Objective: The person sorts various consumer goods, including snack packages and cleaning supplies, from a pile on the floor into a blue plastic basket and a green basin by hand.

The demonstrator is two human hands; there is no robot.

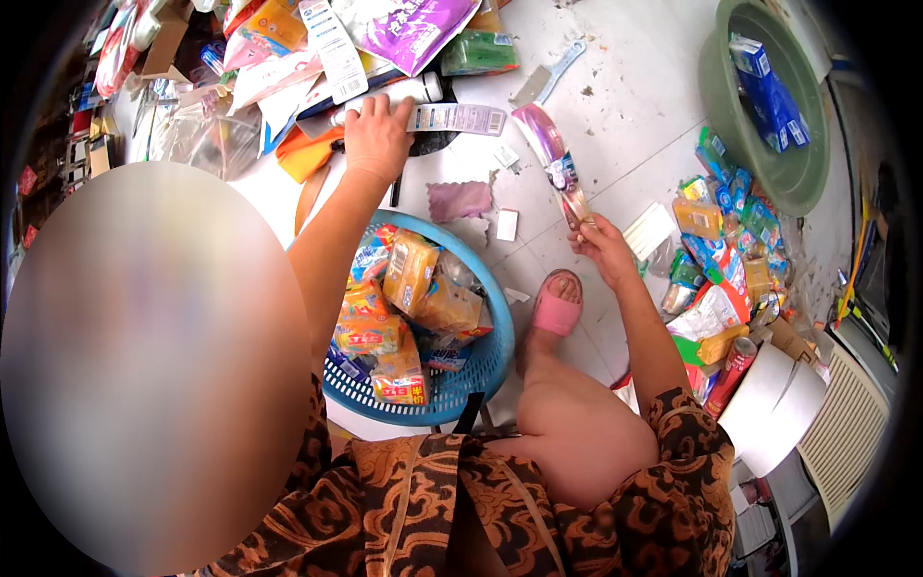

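Note:
My right hand (604,251) grips the lower end of a long, slim purple and clear plastic package (549,148), held up over the floor. My left hand (376,137) rests palm down on the pile at the upper left. Its fingertips reach a white cylindrical container (424,89), and a narrow printed card package (461,119) sticks out beside them. Whether these fingers grip anything is hidden. Below the left hand, a blue plastic basket (503,339) holds several wrapped soap bars (411,270) and orange packets (364,317).
A green basin (710,79) with blue boxes (768,94) stands at upper right, above a heap of packaged soaps (721,209). A scraper (548,72) and a purple cloth scrap (460,200) lie on the floor. A purple bag (418,32) tops the pile. A blurred oval covers the left.

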